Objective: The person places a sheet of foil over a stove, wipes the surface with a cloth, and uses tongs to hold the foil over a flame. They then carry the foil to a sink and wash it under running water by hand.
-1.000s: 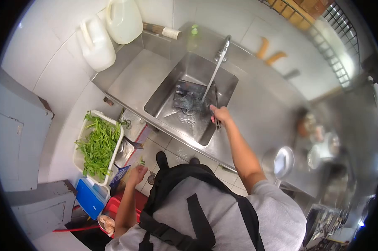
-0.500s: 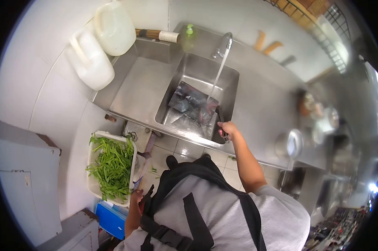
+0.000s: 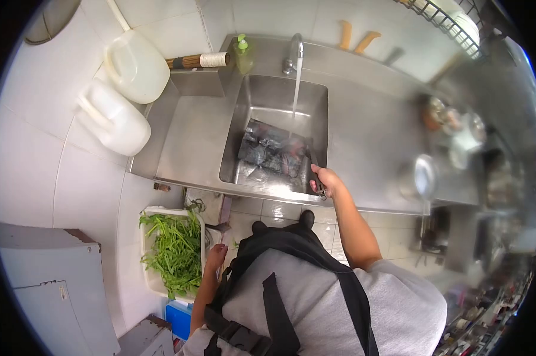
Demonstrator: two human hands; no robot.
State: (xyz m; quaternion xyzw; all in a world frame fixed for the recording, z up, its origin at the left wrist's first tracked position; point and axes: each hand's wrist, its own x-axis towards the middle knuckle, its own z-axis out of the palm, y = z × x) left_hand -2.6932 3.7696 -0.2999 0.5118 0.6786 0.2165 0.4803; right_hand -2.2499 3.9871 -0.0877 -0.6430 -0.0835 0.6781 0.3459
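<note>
My right hand [image 3: 326, 181] is closed round a slim dark handle [image 3: 314, 156] at the sink's right front corner, with a small metal ring at its lower end. A dark, shiny, flat rectangular thing [image 3: 272, 151] lies in the steel sink [image 3: 319, 107], and the handle's upper end meets its right edge. Water from the running tap [image 3: 297, 50] falls onto its far side. My left hand [image 3: 216, 256] hangs low by my side, fingers curled in with nothing showing in them. Nearest to it is a white basket [image 3: 203, 228] of green leafy vegetables [image 3: 172, 254].
A green soap bottle [image 3: 242, 54] and a bundled bamboo brush [image 3: 198, 61] stand behind the sink's left side. Two white jugs [image 3: 138, 66] hang at the left wall. A metal pot [image 3: 423, 178] and several bowls are on the right counter [image 3: 372, 148]. Grey cabinets [image 3: 48, 279] stand lower left.
The view has shifted, so the sink and tap sit further left. My left hand has come up and forward a little beside the basket. My right hand keeps its hold on the handle.
</note>
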